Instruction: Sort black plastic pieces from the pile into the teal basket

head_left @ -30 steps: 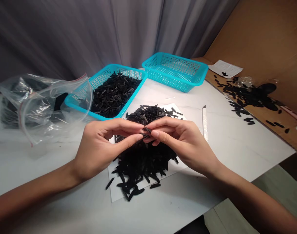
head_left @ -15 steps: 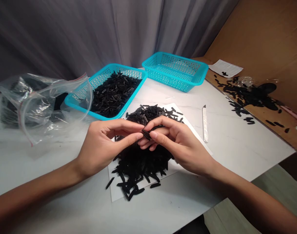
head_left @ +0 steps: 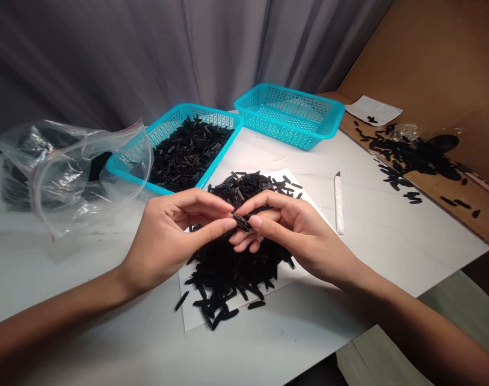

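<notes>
Fingertips of both hands hold a small black strip just above the pile (head_left: 232,268).
The strip (head_left: 241,221) could slip and be lost among the pile's lookalikes if either pinch loosened. Left hand (head_left: 178,233) and right hand (head_left: 298,236) arch in from opposite sides of the pile, thumbs below forefingers, each grip closed on the strip; whether it is single, I cannot tell.

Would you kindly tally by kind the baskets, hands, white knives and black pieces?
Left hand and right hand: 2
Nearer blue basket, farther blue basket: 2
White craft knife: 1
Black pieces: too many to count
Total without pieces: 5
</notes>
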Demonstrator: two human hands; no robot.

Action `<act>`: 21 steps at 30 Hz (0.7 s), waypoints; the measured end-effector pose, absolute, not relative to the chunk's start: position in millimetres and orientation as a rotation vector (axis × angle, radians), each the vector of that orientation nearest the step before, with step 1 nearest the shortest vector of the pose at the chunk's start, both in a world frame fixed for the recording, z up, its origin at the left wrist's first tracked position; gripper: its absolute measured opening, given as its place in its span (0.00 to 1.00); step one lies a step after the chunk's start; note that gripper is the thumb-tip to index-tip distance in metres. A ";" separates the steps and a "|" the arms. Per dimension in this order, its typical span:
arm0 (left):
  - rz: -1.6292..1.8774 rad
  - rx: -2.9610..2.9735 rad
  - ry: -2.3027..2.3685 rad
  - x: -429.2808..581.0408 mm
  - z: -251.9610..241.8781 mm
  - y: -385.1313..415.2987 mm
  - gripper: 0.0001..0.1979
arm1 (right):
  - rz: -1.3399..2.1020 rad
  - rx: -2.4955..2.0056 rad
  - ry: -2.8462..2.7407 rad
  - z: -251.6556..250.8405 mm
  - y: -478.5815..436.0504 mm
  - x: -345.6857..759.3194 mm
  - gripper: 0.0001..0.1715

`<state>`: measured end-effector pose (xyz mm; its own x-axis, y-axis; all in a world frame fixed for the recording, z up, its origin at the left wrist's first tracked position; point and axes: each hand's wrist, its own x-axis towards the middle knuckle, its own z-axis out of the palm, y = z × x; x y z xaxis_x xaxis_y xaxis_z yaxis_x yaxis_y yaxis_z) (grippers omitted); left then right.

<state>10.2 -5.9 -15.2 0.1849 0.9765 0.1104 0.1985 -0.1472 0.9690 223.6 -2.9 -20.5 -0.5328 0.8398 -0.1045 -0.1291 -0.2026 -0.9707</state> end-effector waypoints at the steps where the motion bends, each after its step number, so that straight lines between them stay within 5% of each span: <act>1: 1.063 1.529 1.164 10.3 -14.7 -5.8 0.06 | 1.809 -0.876 -1.367 -20.5 -2.9 223.3 0.07; 12: 1.056 1.464 1.211 11.7 -10.3 -7.0 0.09 | 1.763 -0.923 -1.365 -16.9 -5.3 223.1 0.15; 21: 1.055 1.430 1.201 11.9 -6.4 -8.2 0.08 | 1.685 -0.904 -1.370 -18.5 -7.6 223.2 0.11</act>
<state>11.9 -8.2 -6.4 0.1434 0.9890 0.0359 0.1631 -0.0594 0.9848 223.2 -7.6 -18.5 -0.4525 0.8900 -0.0554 -0.1272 -0.1259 -0.9839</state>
